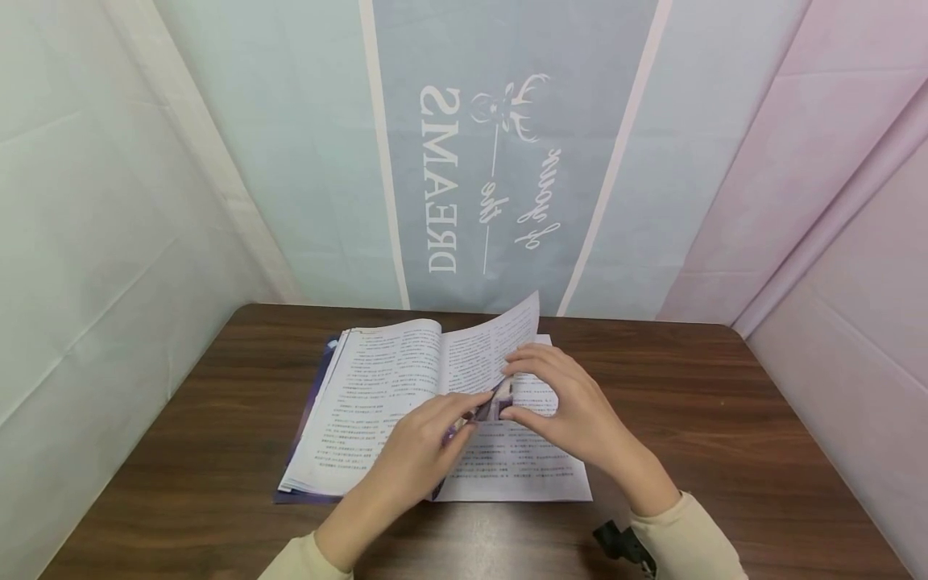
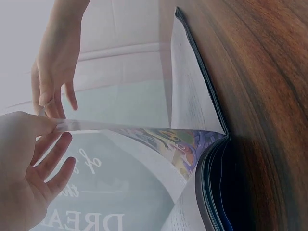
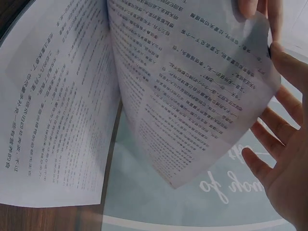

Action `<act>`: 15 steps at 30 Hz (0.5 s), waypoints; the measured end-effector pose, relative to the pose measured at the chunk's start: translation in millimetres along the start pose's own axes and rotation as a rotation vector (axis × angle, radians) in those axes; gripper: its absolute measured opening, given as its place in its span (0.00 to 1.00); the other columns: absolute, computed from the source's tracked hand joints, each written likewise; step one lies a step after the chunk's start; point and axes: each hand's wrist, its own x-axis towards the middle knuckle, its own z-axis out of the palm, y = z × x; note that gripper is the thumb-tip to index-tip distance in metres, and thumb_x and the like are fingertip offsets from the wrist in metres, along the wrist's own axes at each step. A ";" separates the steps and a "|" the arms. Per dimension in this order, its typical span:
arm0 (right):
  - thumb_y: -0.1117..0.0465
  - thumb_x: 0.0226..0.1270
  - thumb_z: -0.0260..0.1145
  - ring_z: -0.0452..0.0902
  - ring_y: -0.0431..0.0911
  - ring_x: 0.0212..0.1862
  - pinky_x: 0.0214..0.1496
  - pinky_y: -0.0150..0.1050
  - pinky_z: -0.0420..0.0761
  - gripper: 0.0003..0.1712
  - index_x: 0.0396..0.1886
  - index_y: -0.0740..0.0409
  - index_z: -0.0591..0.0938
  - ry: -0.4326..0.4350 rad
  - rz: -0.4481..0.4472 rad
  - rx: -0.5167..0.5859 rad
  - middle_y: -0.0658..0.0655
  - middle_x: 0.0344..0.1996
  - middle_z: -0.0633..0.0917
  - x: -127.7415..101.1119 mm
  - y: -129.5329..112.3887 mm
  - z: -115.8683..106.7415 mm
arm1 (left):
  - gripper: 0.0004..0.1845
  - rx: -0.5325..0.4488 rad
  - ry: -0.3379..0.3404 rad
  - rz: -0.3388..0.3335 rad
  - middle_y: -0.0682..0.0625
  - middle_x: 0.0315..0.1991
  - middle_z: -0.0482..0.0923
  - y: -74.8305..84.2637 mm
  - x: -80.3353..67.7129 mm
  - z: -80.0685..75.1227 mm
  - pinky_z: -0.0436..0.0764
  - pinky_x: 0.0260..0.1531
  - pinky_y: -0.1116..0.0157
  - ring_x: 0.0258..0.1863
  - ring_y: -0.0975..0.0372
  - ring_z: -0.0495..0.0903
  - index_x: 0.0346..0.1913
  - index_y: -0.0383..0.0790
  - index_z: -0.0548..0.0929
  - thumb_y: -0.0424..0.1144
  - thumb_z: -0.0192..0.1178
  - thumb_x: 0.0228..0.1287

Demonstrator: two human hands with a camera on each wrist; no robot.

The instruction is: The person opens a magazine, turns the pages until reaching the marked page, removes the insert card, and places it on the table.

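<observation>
At lower centre, the left hand (image 1: 413, 459) pinches a raised page (image 1: 493, 346) between thumb and fingers. Just right, the right hand (image 1: 573, 407) pinches the same page's edge, fingers curled. The open book (image 1: 377, 403) lies flat on the desk (image 1: 725, 435), mid-frame.

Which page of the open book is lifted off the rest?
The page just right of the spine, pinched at its edge by the left hand and the right hand. It curves upward, while the left-hand pages lie flat.

head cam above, wrist cams close, share page (image 1: 493, 342)
</observation>
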 end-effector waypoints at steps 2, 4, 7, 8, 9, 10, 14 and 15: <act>0.59 0.47 0.83 0.71 0.52 0.65 0.71 0.45 0.66 0.30 0.52 0.52 0.83 0.010 -0.001 0.016 0.51 0.56 0.82 0.2 -1.4 -1.8 | 0.24 0.009 0.009 -0.010 0.54 0.52 0.83 -0.9 -0.2 -0.9 0.83 0.45 0.68 0.46 0.67 0.81 0.63 0.47 0.79 0.31 0.67 0.64; 0.61 0.48 0.82 0.70 0.52 0.66 0.72 0.43 0.65 0.30 0.53 0.54 0.83 0.018 -0.001 0.041 0.53 0.57 0.81 0.3 -2.6 -4.4 | 0.25 0.023 0.019 -0.026 0.54 0.52 0.83 -1.9 -0.9 -2.3 0.83 0.44 0.68 0.44 0.67 0.81 0.62 0.47 0.79 0.30 0.67 0.63; 0.63 0.49 0.81 0.69 0.53 0.67 0.73 0.40 0.63 0.29 0.54 0.55 0.82 0.022 0.000 0.058 0.54 0.59 0.81 -0.8 -2.7 -8.0 | 0.25 0.052 0.035 -0.048 0.54 0.51 0.83 -4.3 -2.8 -4.8 0.83 0.42 0.67 0.43 0.67 0.81 0.62 0.46 0.79 0.29 0.67 0.62; 0.64 0.49 0.81 0.69 0.53 0.67 0.73 0.38 0.63 0.29 0.54 0.55 0.82 0.022 0.000 0.057 0.55 0.59 0.80 -1.6 -2.4 -9.1 | 0.26 0.062 0.041 -0.054 0.54 0.52 0.82 -5.3 -3.8 -5.8 0.83 0.43 0.67 0.43 0.67 0.82 0.62 0.46 0.78 0.29 0.68 0.62; 0.64 0.49 0.81 0.69 0.53 0.67 0.72 0.37 0.63 0.29 0.54 0.56 0.82 0.025 -0.003 0.050 0.55 0.59 0.80 -2.4 -1.8 -9.7 | 0.26 0.071 0.047 -0.060 0.53 0.52 0.82 -6.3 -4.9 -7.0 0.83 0.44 0.67 0.44 0.66 0.82 0.62 0.46 0.78 0.28 0.68 0.61; 0.64 0.49 0.81 0.70 0.53 0.66 0.72 0.36 0.63 0.29 0.53 0.56 0.82 0.024 -0.001 0.044 0.55 0.59 0.80 -3.5 -1.0 -10.3 | 0.27 0.078 0.052 -0.066 0.53 0.52 0.82 -7.6 -6.1 -8.1 0.83 0.44 0.66 0.44 0.66 0.82 0.63 0.46 0.78 0.28 0.68 0.61; 0.64 0.48 0.81 0.72 0.51 0.63 0.70 0.32 0.64 0.29 0.52 0.53 0.82 0.011 0.024 0.016 0.53 0.58 0.81 -10.9 2.8 -11.0 | 0.30 0.103 0.071 -0.089 0.51 0.56 0.81 -14.0 -12.5 -13.0 0.83 0.47 0.64 0.47 0.64 0.82 0.65 0.46 0.75 0.27 0.67 0.60; 0.63 0.49 0.81 0.73 0.50 0.63 0.69 0.32 0.65 0.28 0.52 0.52 0.82 0.002 0.035 0.010 0.52 0.58 0.81 -13.1 3.9 -11.1 | 0.30 0.109 0.075 -0.096 0.51 0.56 0.80 -15.8 -14.2 -14.5 0.83 0.48 0.63 0.47 0.63 0.82 0.66 0.46 0.74 0.27 0.67 0.60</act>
